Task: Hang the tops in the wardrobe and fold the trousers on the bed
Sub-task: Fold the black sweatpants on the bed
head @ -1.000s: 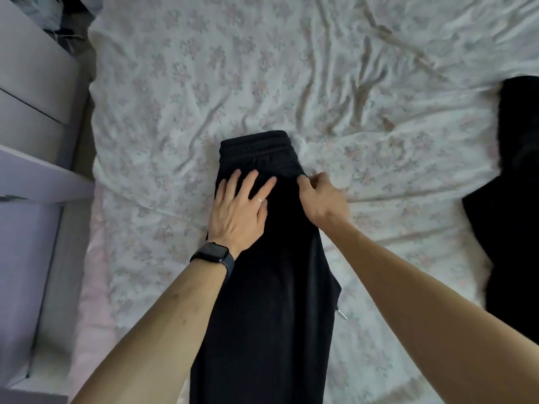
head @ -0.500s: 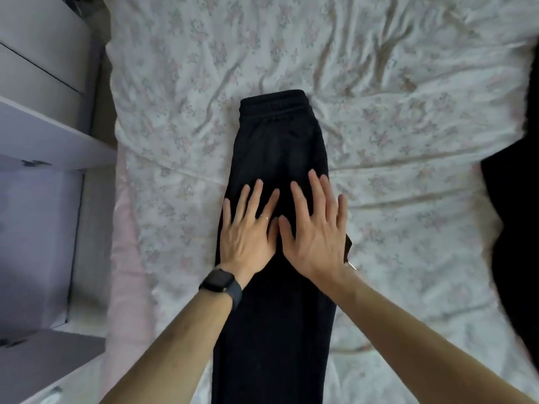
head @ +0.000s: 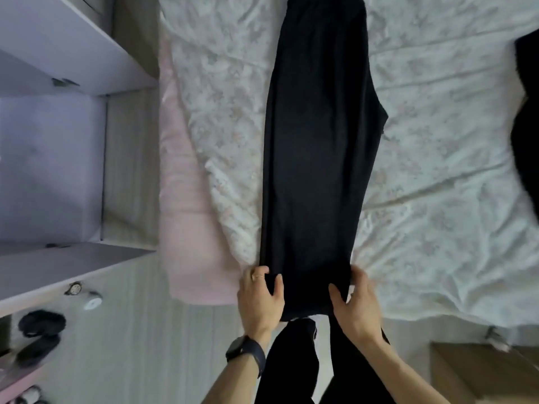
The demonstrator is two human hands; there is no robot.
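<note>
Floral bedsheet, creased all over, carries the black trousers. They lie lengthwise down its middle with one leg stacked on the other. The waist end runs out of view at the top, and the hems sit at the near edge of the bed, right in front of you.

Your left hand is curled round the left hem corner and your right hand round the right one, so both are holding cloth. An open wardrobe stands to your left, and another dark garment lies apart at the far right of the bedsheet.

You look set to carry the hems up toward the waist, and several things could spoil that:

- **Skewed fold:** If one hand rises faster or travels further, the fold will land crooked and the side edges won't line up.
- **Dropped lower leg:** Each hand needs both layers. If a pinch takes only the top leg, the lower one will stay behind or drag into a bunch.
- **Pinched sheet:** Your left fingers sit right where the trousers meet the bedsheet, so you could catch the sheet too and pull it up with the hem.
- **Hidden wrinkles:** The fabric flares out at the right edge higher up, so a fold laid over that bulge may trap wrinkles.
- **Slipping off:** The hems are at the very edge, so a loosened grip could let that end slide toward the floor.
</note>
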